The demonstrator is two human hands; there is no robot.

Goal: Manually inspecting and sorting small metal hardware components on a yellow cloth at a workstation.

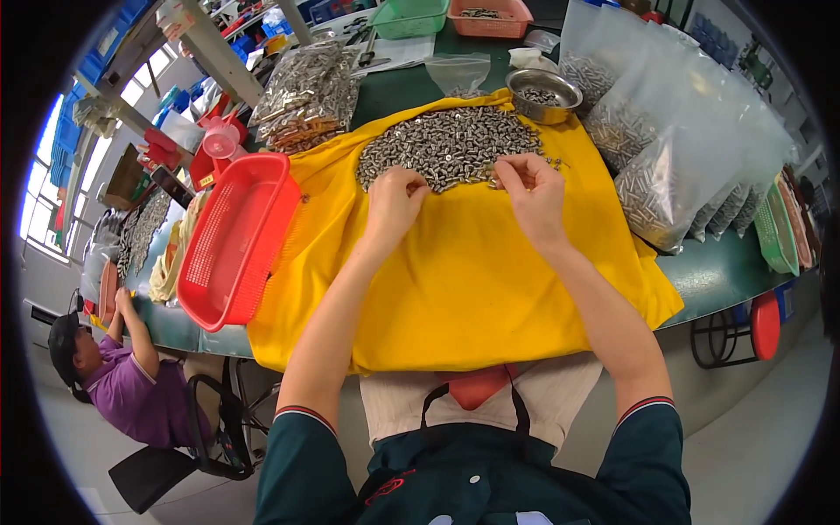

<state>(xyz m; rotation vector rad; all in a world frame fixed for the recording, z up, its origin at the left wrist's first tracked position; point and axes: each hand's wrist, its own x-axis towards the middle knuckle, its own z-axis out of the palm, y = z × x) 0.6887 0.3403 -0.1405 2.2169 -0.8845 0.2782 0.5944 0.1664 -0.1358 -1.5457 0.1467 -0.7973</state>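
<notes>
- A workshop bench with a dark green top runs through the scene, and a yellow cloth is spread across the part in front of the person, hanging over the near edge.
- A flat heap of small metal sleeves, short silvery cylinders, lies on the far half of the cloth.
- The left hand rests at the near edge of the heap, fingers curled down onto the pieces; whether it pinches one cannot be told.
- The right hand sits at the heap's near right edge, fingertips bunched together as if nipping a piece or two, though the pieces themselves are too small to make out.
- A steel bowl with a few sleeves in it stands just beyond the heap, touching the cloth's far corner.
- Clear plastic bags filled with the same parts lean along the right side; another packed bag lies at the far left.
- A red plastic basket stands tilted against the cloth's left edge.
- A co-worker in a purple shirt sits further down the bench on the left.
- Judging by look, each sleeve is light, rigid and smooth, likely to roll or slip; a fingertip pinch across the barrel suits single pieces, while the soft cloth helps stop strays.
</notes>
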